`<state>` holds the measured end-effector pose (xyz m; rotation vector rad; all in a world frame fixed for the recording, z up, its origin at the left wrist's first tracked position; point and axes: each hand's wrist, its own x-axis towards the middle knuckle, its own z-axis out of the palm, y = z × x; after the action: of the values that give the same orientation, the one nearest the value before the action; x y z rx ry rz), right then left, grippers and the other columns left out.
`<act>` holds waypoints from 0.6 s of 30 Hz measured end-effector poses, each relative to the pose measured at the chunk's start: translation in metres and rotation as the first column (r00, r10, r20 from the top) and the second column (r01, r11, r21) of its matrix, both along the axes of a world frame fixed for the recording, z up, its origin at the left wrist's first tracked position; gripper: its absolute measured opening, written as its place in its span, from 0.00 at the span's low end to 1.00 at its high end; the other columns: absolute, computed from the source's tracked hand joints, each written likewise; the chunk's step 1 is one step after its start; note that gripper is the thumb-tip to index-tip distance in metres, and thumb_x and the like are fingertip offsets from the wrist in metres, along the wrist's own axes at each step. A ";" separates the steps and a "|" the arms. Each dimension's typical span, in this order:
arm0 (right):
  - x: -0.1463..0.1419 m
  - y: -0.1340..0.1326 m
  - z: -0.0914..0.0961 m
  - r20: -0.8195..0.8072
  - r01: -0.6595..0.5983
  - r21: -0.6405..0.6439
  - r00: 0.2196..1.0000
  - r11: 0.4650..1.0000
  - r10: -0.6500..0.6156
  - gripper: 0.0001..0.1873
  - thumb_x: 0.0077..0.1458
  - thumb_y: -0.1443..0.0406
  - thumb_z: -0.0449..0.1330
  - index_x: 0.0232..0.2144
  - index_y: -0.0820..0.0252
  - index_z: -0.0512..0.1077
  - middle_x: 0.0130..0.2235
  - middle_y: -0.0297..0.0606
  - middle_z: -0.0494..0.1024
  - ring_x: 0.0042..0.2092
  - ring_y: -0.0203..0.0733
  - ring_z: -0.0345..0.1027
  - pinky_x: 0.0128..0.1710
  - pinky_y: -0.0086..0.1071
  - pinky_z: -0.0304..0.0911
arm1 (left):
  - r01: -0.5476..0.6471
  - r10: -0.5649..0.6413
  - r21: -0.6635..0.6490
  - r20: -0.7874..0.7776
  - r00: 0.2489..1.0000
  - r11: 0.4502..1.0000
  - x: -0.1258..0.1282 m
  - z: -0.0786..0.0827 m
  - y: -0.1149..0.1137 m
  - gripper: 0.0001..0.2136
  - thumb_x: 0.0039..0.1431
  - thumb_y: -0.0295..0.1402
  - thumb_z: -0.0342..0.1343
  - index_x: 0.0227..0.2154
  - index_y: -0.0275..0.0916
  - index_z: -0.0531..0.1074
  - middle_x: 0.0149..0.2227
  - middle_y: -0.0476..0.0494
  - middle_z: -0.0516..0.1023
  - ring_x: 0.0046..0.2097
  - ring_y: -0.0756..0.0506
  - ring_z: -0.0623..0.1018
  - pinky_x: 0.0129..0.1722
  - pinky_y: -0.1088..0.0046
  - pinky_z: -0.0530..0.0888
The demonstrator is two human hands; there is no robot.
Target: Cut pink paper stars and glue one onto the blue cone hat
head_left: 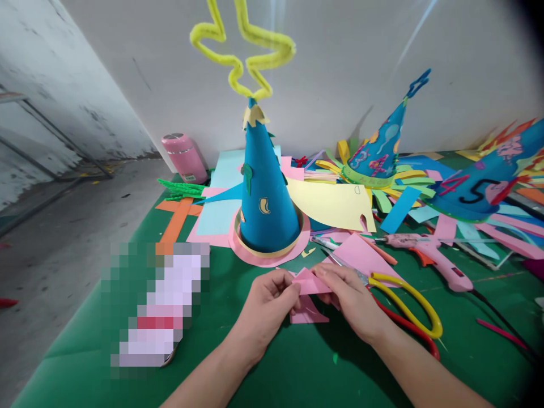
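Between my two hands is a small piece of pink paper (312, 283), which looks folded. My left hand (272, 300) pinches its left end between thumb and fingers. At the other end, my right hand (346, 294) grips it, its fingertips partly hidden. Beneath them on the table lies a pink paper scrap (308, 311) with a curved edge. Just beyond stands a blue paper cone hat (270, 192) with a pink brim, green leaf shapes and a yellow pipe-cleaner star (267, 39) on top. Scissors (408, 306) with yellow and red handles lie beside my right hand.
A pink glue gun (433, 258) with a cord lies at right. Two more decorated blue cone hats, one nearer (378, 147) and one at the edge (488, 175), stand among paper strips. A pink bottle (185, 156) is at back left; a blurred-out flat object (161, 309) lies left.
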<state>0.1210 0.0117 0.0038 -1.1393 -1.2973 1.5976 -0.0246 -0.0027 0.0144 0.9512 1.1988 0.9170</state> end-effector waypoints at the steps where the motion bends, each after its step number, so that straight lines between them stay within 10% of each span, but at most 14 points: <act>1: 0.000 0.000 0.000 0.009 -0.002 0.005 1.000 1.000 0.002 0.17 0.55 0.60 0.51 0.18 0.60 0.61 0.19 0.27 0.57 0.22 0.31 0.49 0.19 0.24 0.47 | 0.000 0.000 -0.001 0.000 1.000 1.000 0.000 0.000 0.000 0.11 0.47 0.34 0.55 0.15 0.37 0.64 0.15 0.52 0.66 0.20 0.53 0.64 0.23 0.77 0.62; 18: -0.006 -0.004 -0.001 0.118 -0.012 0.191 0.993 0.982 -0.010 0.13 0.53 0.58 0.53 0.23 0.59 0.66 0.22 0.31 0.69 0.27 0.35 0.63 0.24 0.28 0.63 | 0.084 -0.084 0.033 0.015 0.996 0.996 0.000 -0.003 -0.001 0.13 0.49 0.40 0.55 0.19 0.36 0.65 0.18 0.52 0.65 0.22 0.53 0.64 0.23 0.76 0.62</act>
<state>0.1150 0.0080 0.0024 -1.1266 -1.4941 1.3894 -0.0247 -0.0032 0.0115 1.0106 1.1242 0.8777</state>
